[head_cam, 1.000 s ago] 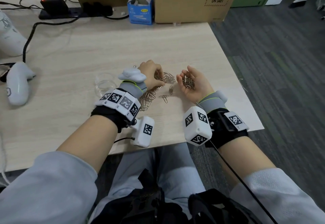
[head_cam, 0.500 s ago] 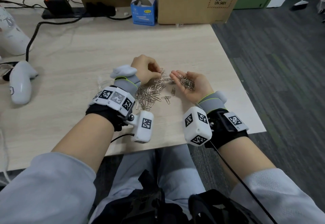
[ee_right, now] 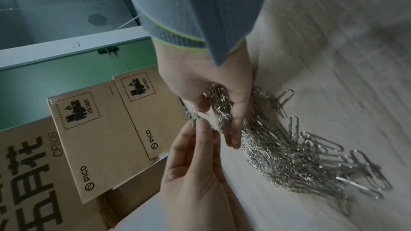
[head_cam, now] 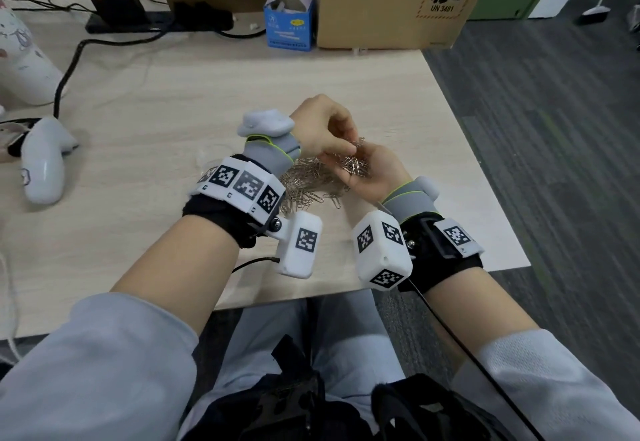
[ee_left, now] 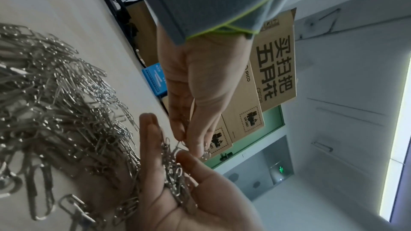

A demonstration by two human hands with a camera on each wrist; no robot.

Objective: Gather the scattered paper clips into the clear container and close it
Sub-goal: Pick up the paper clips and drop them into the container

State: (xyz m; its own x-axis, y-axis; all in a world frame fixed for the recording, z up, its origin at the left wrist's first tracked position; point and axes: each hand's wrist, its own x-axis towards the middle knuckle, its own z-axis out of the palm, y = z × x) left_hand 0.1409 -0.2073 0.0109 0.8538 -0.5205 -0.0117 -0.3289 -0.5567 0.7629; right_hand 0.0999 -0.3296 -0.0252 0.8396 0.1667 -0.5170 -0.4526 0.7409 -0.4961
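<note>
A heap of silver paper clips (head_cam: 304,186) lies on the wooden desk (head_cam: 173,101) between my wrists; it also shows in the wrist views (ee_left: 55,111) (ee_right: 300,155). My right hand (head_cam: 348,170) is palm up beside the heap, its fingers cupped round a bunch of clips (ee_left: 175,182) (ee_right: 220,108). My left hand (head_cam: 341,149) hovers just above that palm and pinches a few clips (ee_left: 200,152) (ee_right: 194,116) between thumb and fingertips. The clear container (head_cam: 205,158) is only a faint glint left of my left wrist, mostly hidden by it.
A white controller (head_cam: 43,163) lies at the desk's left. At the back stand a small blue box (head_cam: 289,25), a cardboard PICO box (head_cam: 398,0) and a black power strip with cables (head_cam: 138,21). The desk's right edge (head_cam: 485,163) drops to dark floor.
My left hand has lifted from the heap with a few clips and moved right over the right palm. The right hand has shifted slightly left toward it.
</note>
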